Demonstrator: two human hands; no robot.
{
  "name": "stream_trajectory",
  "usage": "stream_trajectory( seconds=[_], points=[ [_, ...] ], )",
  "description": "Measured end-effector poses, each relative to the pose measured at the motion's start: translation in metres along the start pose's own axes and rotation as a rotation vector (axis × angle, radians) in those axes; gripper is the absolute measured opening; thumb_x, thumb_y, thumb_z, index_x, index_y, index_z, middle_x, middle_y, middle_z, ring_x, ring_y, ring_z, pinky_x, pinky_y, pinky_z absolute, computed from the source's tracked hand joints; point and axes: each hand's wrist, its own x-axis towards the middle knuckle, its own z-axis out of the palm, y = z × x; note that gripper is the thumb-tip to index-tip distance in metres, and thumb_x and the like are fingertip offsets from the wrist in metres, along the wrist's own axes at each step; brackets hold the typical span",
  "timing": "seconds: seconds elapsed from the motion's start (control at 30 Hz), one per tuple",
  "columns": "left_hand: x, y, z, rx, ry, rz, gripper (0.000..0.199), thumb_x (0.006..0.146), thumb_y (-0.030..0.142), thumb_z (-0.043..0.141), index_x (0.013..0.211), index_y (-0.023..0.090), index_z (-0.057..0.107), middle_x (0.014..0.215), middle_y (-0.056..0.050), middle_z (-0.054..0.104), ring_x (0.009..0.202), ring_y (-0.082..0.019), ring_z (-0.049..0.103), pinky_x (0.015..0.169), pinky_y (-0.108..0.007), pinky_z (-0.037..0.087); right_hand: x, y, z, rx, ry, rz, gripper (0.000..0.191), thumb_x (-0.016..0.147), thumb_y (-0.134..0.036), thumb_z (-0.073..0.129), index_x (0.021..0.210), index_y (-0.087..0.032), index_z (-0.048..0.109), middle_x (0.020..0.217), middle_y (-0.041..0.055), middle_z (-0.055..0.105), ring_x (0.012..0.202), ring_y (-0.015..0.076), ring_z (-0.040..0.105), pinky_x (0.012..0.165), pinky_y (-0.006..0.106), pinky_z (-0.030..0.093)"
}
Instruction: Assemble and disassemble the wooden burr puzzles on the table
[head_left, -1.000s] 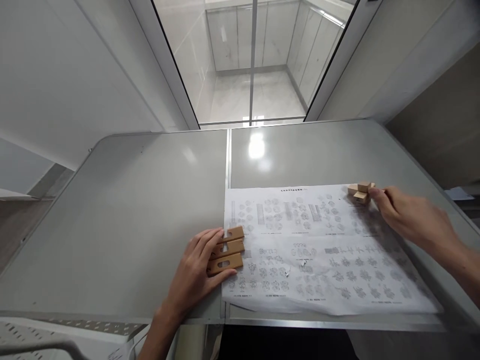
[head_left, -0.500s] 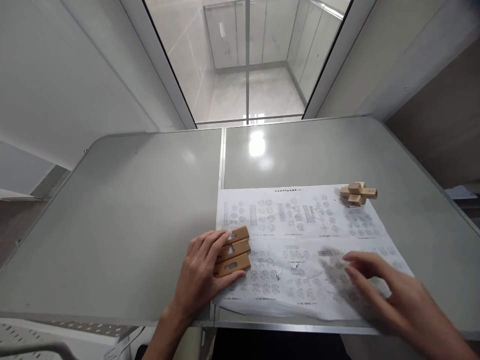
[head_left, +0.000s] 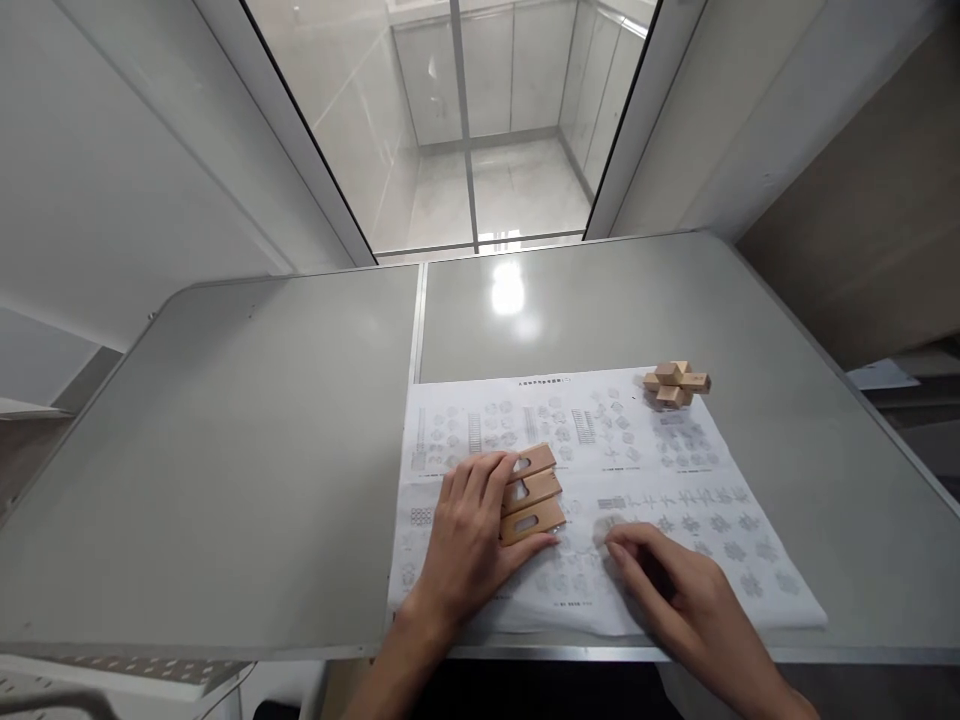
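Observation:
My left hand [head_left: 469,530] is wrapped round three flat wooden puzzle pieces [head_left: 531,490] with cut-out slots, lying side by side on the paper sheet. Its fingers cover their left ends, and the thumb runs along the nearest piece. To the right of these pieces, my right hand [head_left: 675,590] hovers low over the sheet, thumb and index fingertips brought together. Nothing shows between them. Under both hands spreads a white printed sheet [head_left: 450,480] with rows of small diagrams. An assembled wooden burr puzzle [head_left: 673,384] rests on its far right corner.
The grey table [head_left: 262,450] has a metal seam strip [head_left: 418,320] across it and a metal front edge. Behind it stands a glass-paned frame [head_left: 469,140]. White panels rise at the left, and a perforated white surface [head_left: 135,668] lies below the table at lower left.
My left hand and the three wooden pieces have shifted right across the sheet. My right hand has moved left, closer to them, and its fingertips have drawn together. The view has turned slightly.

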Motion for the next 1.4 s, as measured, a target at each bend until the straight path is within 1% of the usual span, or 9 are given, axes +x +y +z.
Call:
stream_trajectory(
  seconds=[0.2,0.4,0.5,0.6,0.77,1.0,1.2,1.3,1.4],
  points=[
    [0.004,-0.005,0.003,-0.065,0.051,-0.102,0.044,0.108,0.028,0.06,0.15,0.025,0.05,0.138,-0.011,0.065,0.129,-0.029,0.06,0.111,-0.05,0.053,0.003,-0.001,0.001,0.053,0.033,-0.099,0.009,0.112,-0.026,0.055,0.113,-0.027,0.064,0.082,-0.0029,0.069,0.063,0.0132,0.064,0.061,0.023,0.05],
    [0.007,-0.011,0.003,-0.063,0.085,-0.214,0.023,0.105,0.027,0.064,0.127,0.024,0.067,0.124,-0.01,0.064,0.118,-0.029,0.061,0.104,-0.05,0.054,0.019,-0.016,0.016,0.112,0.012,-0.158,0.012,0.111,-0.021,0.052,0.114,-0.026,0.062,0.098,0.0035,0.069,0.075,0.0166,0.067,0.067,0.027,0.054],
    [0.014,-0.011,0.002,-0.109,0.068,-0.256,0.016,0.102,0.026,0.068,0.117,0.024,0.07,0.118,-0.008,0.065,0.115,-0.029,0.061,0.102,-0.049,0.054,0.028,-0.024,0.024,0.076,0.015,-0.109,0.017,0.11,-0.022,0.053,0.124,-0.026,0.062,0.118,0.0091,0.068,0.076,0.0169,0.068,0.073,0.03,0.058],
    [0.017,-0.012,0.001,-0.153,0.067,-0.284,0.013,0.098,0.024,0.072,0.111,0.023,0.071,0.117,-0.008,0.065,0.115,-0.029,0.061,0.102,-0.049,0.054,0.034,-0.025,0.031,0.026,-0.01,-0.099,0.018,0.111,-0.024,0.053,0.127,-0.026,0.061,0.128,0.0123,0.067,0.074,0.0167,0.068,0.074,0.033,0.059],
    [0.017,-0.014,0.002,-0.182,0.082,-0.283,0.007,0.097,0.026,0.074,0.1,0.021,0.07,0.12,-0.009,0.064,0.116,-0.028,0.061,0.102,-0.048,0.053,0.036,-0.021,0.035,0.0,-0.037,-0.131,0.017,0.109,-0.025,0.057,0.126,-0.026,0.062,0.128,0.0105,0.069,0.074,0.017,0.066,0.073,0.033,0.059],
    [0.011,-0.011,0.001,-0.243,0.157,-0.289,0.009,0.103,0.028,0.065,0.098,0.021,0.066,0.113,-0.008,0.069,0.109,-0.025,0.066,0.096,-0.042,0.056,0.041,-0.023,0.035,0.08,0.065,0.029,0.024,0.11,-0.031,0.057,0.133,-0.027,0.062,0.138,0.0115,0.062,0.068,0.0143,0.065,0.064,0.031,0.059],
    [-0.009,-0.008,-0.01,-0.401,0.27,-0.473,0.017,0.103,0.039,0.065,0.098,0.023,0.066,0.1,-0.004,0.076,0.089,-0.02,0.074,0.081,-0.033,0.059,0.066,-0.029,0.028,-0.048,-0.064,0.061,0.028,0.105,-0.031,0.065,0.133,-0.028,0.063,0.138,0.0084,0.065,0.073,0.0176,0.07,0.072,0.037,0.062],
    [-0.019,-0.007,-0.015,-0.5,0.262,-0.559,0.021,0.103,0.043,0.065,0.098,0.023,0.065,0.085,-0.002,0.077,0.081,-0.02,0.075,0.075,-0.031,0.06,0.079,-0.034,0.023,-0.107,-0.145,0.091,0.021,0.103,-0.03,0.068,0.124,-0.027,0.065,0.13,0.0068,0.067,0.071,0.0176,0.069,0.073,0.038,0.061],
    [-0.023,-0.008,-0.016,-0.612,0.256,-0.583,0.023,0.105,0.045,0.062,0.1,0.022,0.06,0.083,-0.002,0.078,0.073,-0.019,0.076,0.072,-0.032,0.061,0.086,-0.037,0.02,-0.134,-0.223,0.1,0.008,0.103,-0.029,0.068,0.11,-0.026,0.066,0.115,0.0038,0.068,0.071,0.0176,0.069,0.069,0.034,0.058]
  ],
)
